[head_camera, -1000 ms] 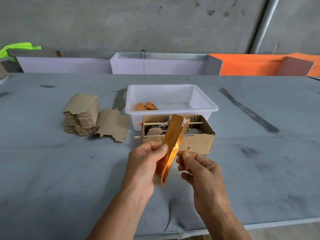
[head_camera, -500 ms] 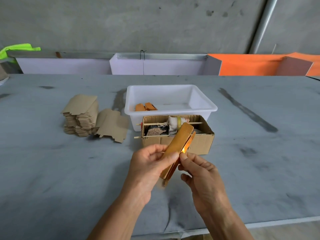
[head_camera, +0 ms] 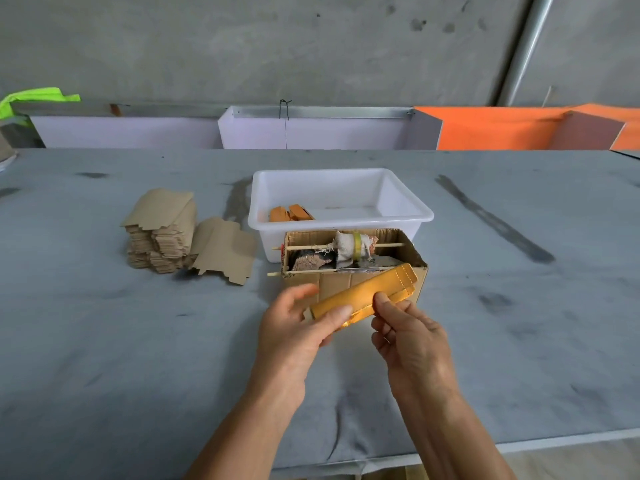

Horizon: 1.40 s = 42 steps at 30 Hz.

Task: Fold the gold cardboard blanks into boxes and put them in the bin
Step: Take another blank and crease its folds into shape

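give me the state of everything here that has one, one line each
gold blank: partly folded, held above the table by both hands, tilted
left hand: grips the blank's lower left end
right hand: pinches the blank near its middle
white bin: open, two folded orange-gold boxes in its left corner
cardboard box: open top, cloth roll on a stick inside
stack of blanks: flat, unfolded
loose blank: flat, leaning against the stack

You see through one wide-angle head camera, looking forward and down across the grey table (head_camera: 104,341) toward the concrete wall (head_camera: 242,46); your forearms enter close from the bottom edge, the bin (head_camera: 408,206) sits mid-frame
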### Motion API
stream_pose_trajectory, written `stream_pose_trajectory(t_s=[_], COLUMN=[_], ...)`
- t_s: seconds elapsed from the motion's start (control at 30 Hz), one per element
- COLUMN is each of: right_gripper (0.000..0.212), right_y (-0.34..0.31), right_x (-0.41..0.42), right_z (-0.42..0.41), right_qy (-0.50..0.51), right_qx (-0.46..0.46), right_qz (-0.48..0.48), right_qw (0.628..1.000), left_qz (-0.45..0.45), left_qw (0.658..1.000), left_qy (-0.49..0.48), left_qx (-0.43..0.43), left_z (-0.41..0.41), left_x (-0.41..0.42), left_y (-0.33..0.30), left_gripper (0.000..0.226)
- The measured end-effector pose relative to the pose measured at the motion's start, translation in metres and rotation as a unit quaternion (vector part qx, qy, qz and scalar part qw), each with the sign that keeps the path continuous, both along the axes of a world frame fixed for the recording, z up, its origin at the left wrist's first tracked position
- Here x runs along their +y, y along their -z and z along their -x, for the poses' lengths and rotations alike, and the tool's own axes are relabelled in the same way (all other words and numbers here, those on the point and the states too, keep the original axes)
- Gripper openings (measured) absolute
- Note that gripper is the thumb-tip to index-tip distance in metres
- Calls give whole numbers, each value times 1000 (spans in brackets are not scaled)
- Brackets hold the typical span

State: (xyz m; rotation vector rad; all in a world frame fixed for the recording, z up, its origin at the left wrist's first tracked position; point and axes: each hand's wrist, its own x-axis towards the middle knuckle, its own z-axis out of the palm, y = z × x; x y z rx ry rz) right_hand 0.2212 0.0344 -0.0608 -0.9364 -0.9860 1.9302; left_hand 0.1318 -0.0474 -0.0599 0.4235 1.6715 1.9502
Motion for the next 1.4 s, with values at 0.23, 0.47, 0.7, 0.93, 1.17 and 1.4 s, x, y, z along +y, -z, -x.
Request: stream_pose_trajectory(t_s=[0.23,0.47,0.7,0.93,1.17,1.4], right_gripper=[31,18,14,24,23,31], right_y=[-4,0,-33,-54,-45,-42], right_x=[-11,-17,23,79,97,100], right_z=[9,3,-5,47,72,75], right_qy=[33,-16,170,-64,-141,-117], right_qx=[57,-26,-272,-533,-563,-521], right_qz=[63,68,-341,-500,-421,-368], right_qw=[996,997,883,680,698,761], left_qz=[-87,-96,-69,-41,-25,-19], left_qw=[976,965,981,990,993,995], left_qy=[27,-39,-47,-44,-47,-34], left_qx=[-200,-239,-176,-125,-109,-93], left_z=[-22,-16,3,8,9,8], left_x=[10,16,19,22,25,22], left_y=[8,14,23,31,33,33], left_gripper=[30,18,7,11,15,14])
